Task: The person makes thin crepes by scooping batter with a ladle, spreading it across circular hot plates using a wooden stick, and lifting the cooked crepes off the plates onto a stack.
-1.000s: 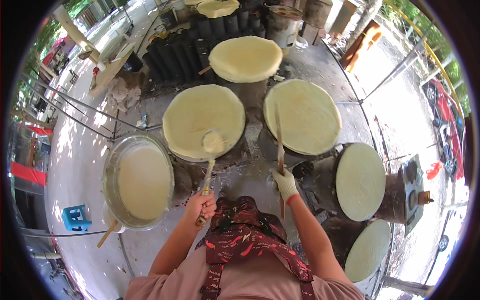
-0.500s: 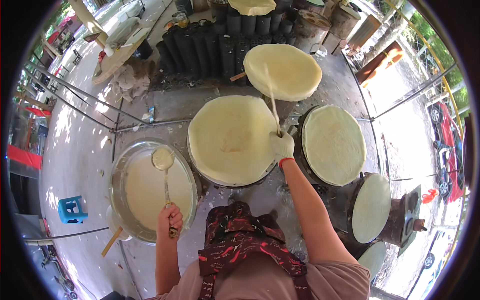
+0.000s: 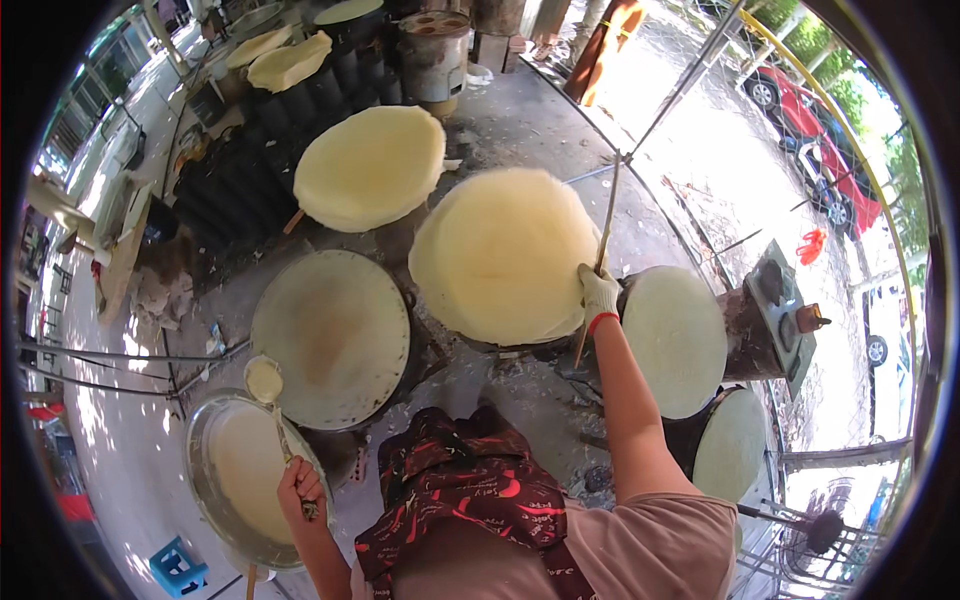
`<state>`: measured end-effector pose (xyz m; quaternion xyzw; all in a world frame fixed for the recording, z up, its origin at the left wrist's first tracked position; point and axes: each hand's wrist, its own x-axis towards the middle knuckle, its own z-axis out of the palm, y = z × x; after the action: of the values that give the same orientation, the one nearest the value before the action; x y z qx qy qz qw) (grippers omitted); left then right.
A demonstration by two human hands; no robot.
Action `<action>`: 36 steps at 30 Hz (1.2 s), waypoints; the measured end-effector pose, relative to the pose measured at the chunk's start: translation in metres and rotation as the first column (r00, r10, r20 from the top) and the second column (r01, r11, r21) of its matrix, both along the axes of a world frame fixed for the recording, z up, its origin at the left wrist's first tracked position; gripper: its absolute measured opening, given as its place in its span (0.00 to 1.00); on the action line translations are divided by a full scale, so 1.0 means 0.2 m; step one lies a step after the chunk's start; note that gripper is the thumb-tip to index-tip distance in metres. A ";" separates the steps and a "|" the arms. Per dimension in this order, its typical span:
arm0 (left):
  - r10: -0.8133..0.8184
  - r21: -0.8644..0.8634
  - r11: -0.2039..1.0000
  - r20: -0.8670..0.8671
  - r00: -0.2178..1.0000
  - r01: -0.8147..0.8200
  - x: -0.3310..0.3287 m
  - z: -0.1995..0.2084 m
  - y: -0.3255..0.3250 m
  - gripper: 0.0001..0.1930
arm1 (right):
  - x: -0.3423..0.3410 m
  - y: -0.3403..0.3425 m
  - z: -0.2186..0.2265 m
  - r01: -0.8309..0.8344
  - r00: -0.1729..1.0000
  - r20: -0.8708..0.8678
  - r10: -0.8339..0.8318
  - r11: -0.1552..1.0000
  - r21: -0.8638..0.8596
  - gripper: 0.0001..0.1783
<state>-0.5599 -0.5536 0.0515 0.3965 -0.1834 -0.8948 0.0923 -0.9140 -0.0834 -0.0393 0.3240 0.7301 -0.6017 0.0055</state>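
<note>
A person's left hand holds a ladle; the gloved right hand holds a stick.
The left fingers curl round the ladle's handle, its bowl near the basin's far rim. The right fingers close round the stick, slanting at the right edge of a pale round sheet.

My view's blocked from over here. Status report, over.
Left hand gripping ladle by batter basin. Gloved right hand holding stick at right edge of large pancake. Nothing visibly blocking either hand.
</note>
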 end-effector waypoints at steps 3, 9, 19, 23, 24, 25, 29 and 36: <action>-0.024 0.039 0.999 -0.002 1.000 0.025 -0.16 0.03 0.16 0.07 | -0.08 0.26 -0.24 -0.064 0.995 -0.051 0.082 0.954 0.292 0.21; -0.047 0.063 0.997 -0.064 0.997 0.051 -0.27 0.08 0.36 0.06 | -0.07 0.32 -0.18 -0.033 0.999 0.017 0.029 0.805 0.593 0.28; -0.029 0.026 0.999 -0.055 0.998 0.030 -0.11 0.05 0.22 0.05 | -0.05 -0.20 0.52 -0.296 0.872 -0.168 0.460 0.769 0.567 0.18; -0.014 0.032 0.999 -0.051 0.999 0.016 0.08 -0.01 0.07 0.04 | 0.12 -0.59 0.89 -0.363 0.716 -0.289 0.636 0.692 0.624 0.17; -0.001 0.034 0.999 -0.054 0.999 0.003 0.12 -0.01 0.03 0.04 | 0.15 -0.66 0.97 -0.397 0.654 -0.311 0.690 0.663 0.635 0.16; -0.002 0.031 1.000 -0.036 0.999 0.003 0.17 -0.01 0.00 0.04 | 0.18 -0.73 1.05 -0.430 0.588 -0.330 0.739 0.631 0.646 0.16; 0.023 -0.050 0.999 0.036 0.999 -0.021 0.33 -0.04 -0.11 0.04 | 0.03 -0.84 1.37 -0.604 0.485 -0.285 0.827 0.553 0.574 0.16; 0.124 0.012 0.992 -0.045 0.991 -0.124 0.49 -0.13 -0.23 0.04 | -0.73 -1.24 1.33 -0.463 0.507 0.035 0.861 0.238 0.853 0.21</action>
<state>-0.4623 -0.6000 0.0250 0.3872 -0.1521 -0.8969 0.1499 -1.0594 -0.3315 0.2265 -0.2134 0.9536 -0.2090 -0.0391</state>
